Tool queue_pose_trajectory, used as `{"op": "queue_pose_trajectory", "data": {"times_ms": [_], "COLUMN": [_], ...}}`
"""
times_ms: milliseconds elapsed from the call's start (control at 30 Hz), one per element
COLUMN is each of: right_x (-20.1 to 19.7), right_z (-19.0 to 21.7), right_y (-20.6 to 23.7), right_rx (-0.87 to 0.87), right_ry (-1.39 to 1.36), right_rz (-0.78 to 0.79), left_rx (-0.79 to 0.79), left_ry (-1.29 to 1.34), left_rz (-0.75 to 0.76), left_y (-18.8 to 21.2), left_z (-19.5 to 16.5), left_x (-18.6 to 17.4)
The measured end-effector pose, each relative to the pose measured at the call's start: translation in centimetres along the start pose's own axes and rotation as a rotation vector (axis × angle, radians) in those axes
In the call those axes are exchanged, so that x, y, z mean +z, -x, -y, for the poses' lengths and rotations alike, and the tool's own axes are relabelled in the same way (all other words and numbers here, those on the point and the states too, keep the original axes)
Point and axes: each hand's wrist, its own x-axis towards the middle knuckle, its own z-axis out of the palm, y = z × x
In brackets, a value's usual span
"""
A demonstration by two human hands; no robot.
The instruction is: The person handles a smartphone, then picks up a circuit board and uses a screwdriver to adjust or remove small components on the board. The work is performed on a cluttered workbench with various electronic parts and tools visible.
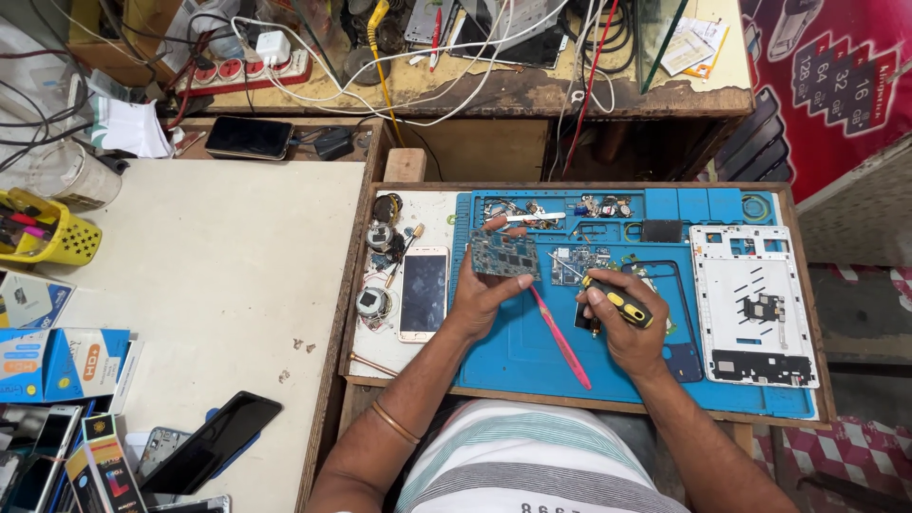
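My left hand (483,296) holds a green circuit board (504,255) by its near edge, just above the blue work mat (532,351). My right hand (622,328) is closed around a black and yellow screwdriver (617,299) and also pinches a small dark part under the fingers. A pink plastic pry stick (560,337) lies on the mat between the two hands. A second small circuit board (575,263) lies just beyond the screwdriver tip. A white phone (424,293) lies face up left of the mat.
A white tablet back frame (755,304) lies on the mat's right side, a dark frame (665,285) beside my right hand. Small round parts (373,302) sit left of the phone. The pale bench (218,275) holds phones (211,442), boxes (62,361), a yellow basket (43,233). Cables (427,57) crowd the back shelf.
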Motion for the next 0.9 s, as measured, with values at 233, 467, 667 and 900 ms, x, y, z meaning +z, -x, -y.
{"op": "queue_pose_trajectory", "data": {"times_ms": [233, 467, 667, 900], "right_x": [0.1, 0.1, 0.4, 0.3], "right_z": [-0.1, 0.0, 0.7, 1.5], "right_y": [0.1, 0.1, 0.2, 0.7], "right_rx": [-0.007, 0.003, -0.016, -0.292], "right_ry": [0.0, -0.004, 0.005, 0.252], "right_rz": [0.006, -0.01, -0.03, 0.21], "left_rx": [-0.038, -0.058, -0.108, -0.201], "left_ry": [0.163, 0.259, 0.587, 0.533], "left_rz": [-0.001, 0.024, 0.15, 0.155], "left_y": [-0.3, -0.4, -0.5, -0.3], "left_z": [0.0, -0.4, 0.6, 1.8], "left_x": [-0.4, -0.5, -1.6, -2.1]}}
